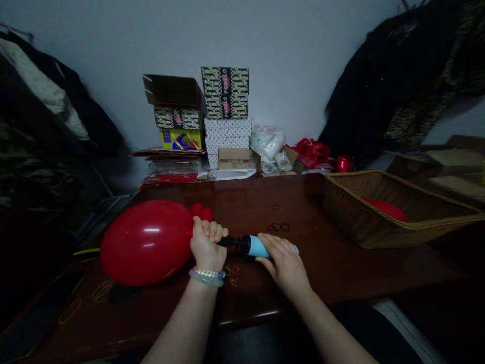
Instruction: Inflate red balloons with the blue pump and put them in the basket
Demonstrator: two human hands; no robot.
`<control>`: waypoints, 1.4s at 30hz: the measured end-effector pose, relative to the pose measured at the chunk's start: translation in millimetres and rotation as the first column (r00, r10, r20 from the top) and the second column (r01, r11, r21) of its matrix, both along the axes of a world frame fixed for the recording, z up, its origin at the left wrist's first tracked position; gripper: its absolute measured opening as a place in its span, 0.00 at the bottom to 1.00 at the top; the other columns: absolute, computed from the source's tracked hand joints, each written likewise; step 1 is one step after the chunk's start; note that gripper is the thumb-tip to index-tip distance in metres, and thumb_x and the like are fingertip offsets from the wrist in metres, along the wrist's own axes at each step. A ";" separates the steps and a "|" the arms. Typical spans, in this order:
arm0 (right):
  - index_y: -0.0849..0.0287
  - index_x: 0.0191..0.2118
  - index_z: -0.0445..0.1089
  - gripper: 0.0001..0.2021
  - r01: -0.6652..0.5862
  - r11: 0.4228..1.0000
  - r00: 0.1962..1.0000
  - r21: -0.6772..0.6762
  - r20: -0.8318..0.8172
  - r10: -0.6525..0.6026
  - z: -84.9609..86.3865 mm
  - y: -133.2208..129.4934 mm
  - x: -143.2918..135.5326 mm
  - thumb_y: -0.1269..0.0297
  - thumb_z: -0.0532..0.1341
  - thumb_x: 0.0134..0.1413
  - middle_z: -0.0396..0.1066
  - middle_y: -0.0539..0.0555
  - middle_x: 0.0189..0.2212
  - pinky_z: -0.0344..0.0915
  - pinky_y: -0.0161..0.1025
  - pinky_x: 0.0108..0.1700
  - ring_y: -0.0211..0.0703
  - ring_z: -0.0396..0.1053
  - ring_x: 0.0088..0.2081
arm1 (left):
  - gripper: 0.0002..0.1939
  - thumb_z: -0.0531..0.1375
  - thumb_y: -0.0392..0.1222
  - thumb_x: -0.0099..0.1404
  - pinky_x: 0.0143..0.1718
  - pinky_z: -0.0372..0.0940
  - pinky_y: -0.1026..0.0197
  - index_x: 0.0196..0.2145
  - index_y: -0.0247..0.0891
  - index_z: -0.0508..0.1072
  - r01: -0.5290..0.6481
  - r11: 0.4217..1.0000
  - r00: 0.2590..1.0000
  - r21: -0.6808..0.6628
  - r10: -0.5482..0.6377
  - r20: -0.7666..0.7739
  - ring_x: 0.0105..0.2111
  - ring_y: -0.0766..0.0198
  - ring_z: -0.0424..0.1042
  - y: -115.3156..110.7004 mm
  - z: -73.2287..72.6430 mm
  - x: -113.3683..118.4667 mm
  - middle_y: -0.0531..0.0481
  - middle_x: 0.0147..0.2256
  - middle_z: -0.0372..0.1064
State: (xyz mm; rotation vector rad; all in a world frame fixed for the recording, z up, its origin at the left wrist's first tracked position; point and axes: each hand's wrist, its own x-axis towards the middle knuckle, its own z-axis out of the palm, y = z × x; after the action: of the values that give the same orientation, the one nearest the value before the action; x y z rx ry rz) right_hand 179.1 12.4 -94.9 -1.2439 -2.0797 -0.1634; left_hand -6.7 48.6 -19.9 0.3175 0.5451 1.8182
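Observation:
A large inflated red balloon (146, 242) lies sideways over the left part of the brown table. My left hand (207, 242) is closed round the balloon's neck, where the black nozzle end of a hand balloon pump goes in; the join is hidden by the fingers. The light-blue body of the balloon pump (257, 246) points to the right, and my right hand (284, 260) is wrapped over it from above. Small red balloons (202, 212) sit just behind my left hand. Several coloured rubber bands (232, 274) lie by my left wrist.
Black rings (278, 227) lie on the table (303, 202) beyond my right hand. A wicker basket (364, 237) with a red object inside stands at the right. Boxes (227, 136) and plastic bags (268, 142) line the wall. Tan rubber bands (103, 291) lie front left.

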 end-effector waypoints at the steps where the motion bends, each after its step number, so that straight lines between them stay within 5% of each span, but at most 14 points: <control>1: 0.56 0.60 0.59 0.27 0.002 1.000 1.000 0.001 0.005 -0.002 0.3 1.1 2.3 0.57 0.60 0.57 0.67 0.57 0.54 0.64 0.48 0.55 0.49 0.65 0.54 | 0.26 0.53 0.51 0.67 0.18 0.50 0.65 0.17 0.39 0.48 -0.005 1.000 1.000 0.007 0.005 0.001 0.11 0.73 0.45 1.1 1.1 -4.1 0.60 0.11 0.42; 10: 0.55 0.61 0.59 0.26 0.003 1.000 1.000 0.022 -0.004 -0.003 -2.2 6.8 23.1 0.58 0.60 0.58 0.67 0.57 0.55 0.63 0.51 0.55 0.50 0.64 0.55 | 0.25 0.51 0.47 0.69 0.17 0.50 0.65 0.16 0.38 0.48 -0.046 0.999 0.998 0.026 0.045 0.033 0.10 0.73 0.45 5.7 6.3 -26.4 0.60 0.10 0.41; 28: 0.58 0.60 0.59 0.24 0.013 0.998 0.997 0.068 -0.073 -0.008 -6.0 -7.8 -6.3 0.60 0.60 0.58 0.68 0.57 0.53 0.62 0.49 0.55 0.49 0.64 0.54 | 0.27 0.54 0.51 0.67 0.18 0.50 0.65 0.16 0.38 0.48 0.027 0.999 0.999 0.024 -0.026 -0.028 0.11 0.73 0.44 -8.5 -0.9 18.2 0.60 0.11 0.41; 42: 0.55 0.61 0.58 0.27 -0.008 1.000 1.000 0.009 0.015 0.008 -1.3 6.3 19.3 0.57 0.60 0.58 0.66 0.56 0.55 0.62 0.50 0.56 0.49 0.63 0.56 | 0.26 0.51 0.49 0.68 0.18 0.49 0.65 0.17 0.38 0.48 -0.051 0.998 0.998 0.019 0.051 0.024 0.11 0.73 0.44 4.6 4.9 -13.3 0.60 0.10 0.42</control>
State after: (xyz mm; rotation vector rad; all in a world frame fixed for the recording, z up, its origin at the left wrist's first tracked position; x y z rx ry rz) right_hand 198.3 18.7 -96.1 -1.2321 -2.0945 -0.1789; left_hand -19.9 53.2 -15.1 0.2978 0.5235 1.8754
